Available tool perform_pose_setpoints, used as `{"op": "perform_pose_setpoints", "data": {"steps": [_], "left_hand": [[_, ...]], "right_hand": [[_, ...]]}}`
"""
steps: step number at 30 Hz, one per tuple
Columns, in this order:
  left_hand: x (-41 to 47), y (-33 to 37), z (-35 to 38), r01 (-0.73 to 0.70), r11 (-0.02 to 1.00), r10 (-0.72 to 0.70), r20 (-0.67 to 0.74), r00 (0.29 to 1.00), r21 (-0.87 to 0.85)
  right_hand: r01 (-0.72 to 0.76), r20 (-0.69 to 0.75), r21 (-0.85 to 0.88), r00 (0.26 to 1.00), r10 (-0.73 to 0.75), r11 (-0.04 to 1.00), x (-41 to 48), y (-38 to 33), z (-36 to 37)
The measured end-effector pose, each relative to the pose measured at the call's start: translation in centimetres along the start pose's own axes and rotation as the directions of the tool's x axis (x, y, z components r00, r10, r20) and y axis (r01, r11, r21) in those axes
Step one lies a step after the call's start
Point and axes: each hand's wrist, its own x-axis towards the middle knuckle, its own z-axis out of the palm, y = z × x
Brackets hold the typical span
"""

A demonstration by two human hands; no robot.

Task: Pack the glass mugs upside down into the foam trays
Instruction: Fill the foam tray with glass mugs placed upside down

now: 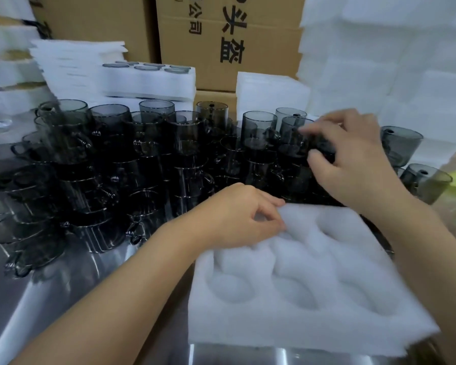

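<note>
White foam tray (313, 312) on steel table (63, 299), directly beneath both forearms, round pockets all bare; far left corner pinched between thumb and curled fingers of left hand (237, 214); just beyond the tray, right hand (353, 159) curled round a smoky glass mug (323, 146) atop the stacks, blurred, yet thumb and fingers plainly wrapping its wall; more smoky glass mugs (116, 159) in crowded stacked columns left of and beyond the left hand, a few right of the right hand; farther back, cardboard boxes (221, 43), a filled tray (148, 80) with dark rims showing, tall foam stacks (406, 61) beyond the right hand.
</note>
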Motion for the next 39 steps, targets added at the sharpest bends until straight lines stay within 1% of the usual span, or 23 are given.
{"op": "perform_pose_setpoints", "data": {"steps": [2,5,7,9,11,13,18,19,20,22,23,25,27,30,32,33,34,36,37,39], "left_hand": [[0.0,0.0,0.0,0.005,1.000,-0.005,-0.001,1.000,0.001],[0.0,0.3,-0.1,0.024,0.999,-0.024,0.005,1.000,-0.021],[-0.1,0.5,-0.2,0.042,0.998,-0.042,0.002,0.999,-0.048],[-0.2,0.7,-0.2,0.058,0.996,-0.059,0.001,0.998,-0.074],[-0.2,0.6,-0.1,0.064,0.994,-0.064,0.005,0.998,-0.091],[-0.2,0.6,-0.1,0.066,0.993,-0.066,0.010,0.998,-0.096],[0.0,0.3,-0.2,0.047,0.997,-0.048,-0.008,0.999,-0.068],[0.1,0.3,-0.2,0.042,0.997,-0.043,-0.010,0.999,-0.068],[0.1,0.2,-0.2,0.042,0.997,-0.043,-0.010,0.999,-0.068],[0.1,0.2,-0.2,0.044,0.996,-0.044,-0.004,0.999,-0.077],[0.1,0.2,-0.2,0.044,0.996,-0.044,-0.001,0.999,-0.082],[0.1,0.3,-0.3,0.043,0.996,-0.044,-0.008,0.999,-0.073],[0.0,0.4,-0.2,0.032,0.996,-0.036,-0.041,0.999,-0.089],[-0.3,0.4,-0.2,-0.031,0.994,0.014,-0.168,0.986,-0.103],[-0.4,0.5,-0.1,-0.053,0.996,0.030,-0.263,0.964,-0.077],[-0.4,0.6,-0.1,-0.060,0.994,0.027,-0.309,0.951,-0.095],[-0.3,0.6,-0.1,-0.071,0.985,0.010,-0.351,0.936,-0.159],[-0.3,0.8,-0.4,-0.107,0.918,-0.057,-0.394,0.917,-0.381],[-0.2,0.8,-0.6,-0.114,0.873,-0.093,-0.391,0.916,-0.475],[-0.3,1.1,-0.9,-0.097,0.801,-0.138,-0.341,0.930,-0.591]], "right_hand": [[-0.013,-0.052,-0.117,0.999,0.007,0.993,1.4,0.3,0.2],[-0.006,-0.129,-0.200,0.991,-0.020,0.980,2.0,0.6,0.3],[0.012,-0.108,-0.309,0.993,-0.048,0.951,2.3,1.2,0.6],[0.031,-0.030,-0.373,0.999,-0.046,0.927,2.5,2.0,0.9],[0.047,0.047,-0.384,0.998,-0.031,0.922,2.5,2.8,1.2],[0.057,0.077,-0.357,0.997,-0.031,0.932,2.5,3.1,1.2],[0.141,0.021,-0.351,0.989,-0.143,0.926,2.1,2.4,0.4],[0.157,-0.009,-0.320,0.986,-0.168,0.934,1.8,2.1,-0.1],[0.165,-0.043,-0.244,0.983,-0.180,0.956,1.5,1.8,-0.6],[0.148,-0.086,0.023,0.986,-0.145,0.989,0.7,0.8,-1.6],[0.142,-0.095,0.150,0.987,-0.129,0.978,0.2,0.3,-1.9],[0.161,-0.123,0.277,0.984,-0.131,0.947,-0.8,-0.9,-1.9],[0.194,-0.118,0.342,0.980,-0.163,0.919,-1.7,-1.8,-1.3],[0.285,-0.119,0.365,0.958,-0.259,0.886,-2.8,-2.4,-0.3],[0.295,-0.136,0.364,0.955,-0.263,0.883,-3.3,-2.1,0.0],[0.284,-0.144,0.375,0.958,-0.247,0.882,-3.4,-1.9,0.0],[0.275,-0.146,0.388,0.961,-0.236,0.880,-3.5,-1.7,0.1],[0.264,-0.118,0.412,0.965,-0.236,0.872,-3.6,-1.4,0.2],[0.263,-0.094,0.427,0.964,-0.247,0.865,-3.6,-1.3,0.3],[0.285,-0.064,0.455,0.955,-0.289,0.844,-3.7,-1.3,0.4]]}}
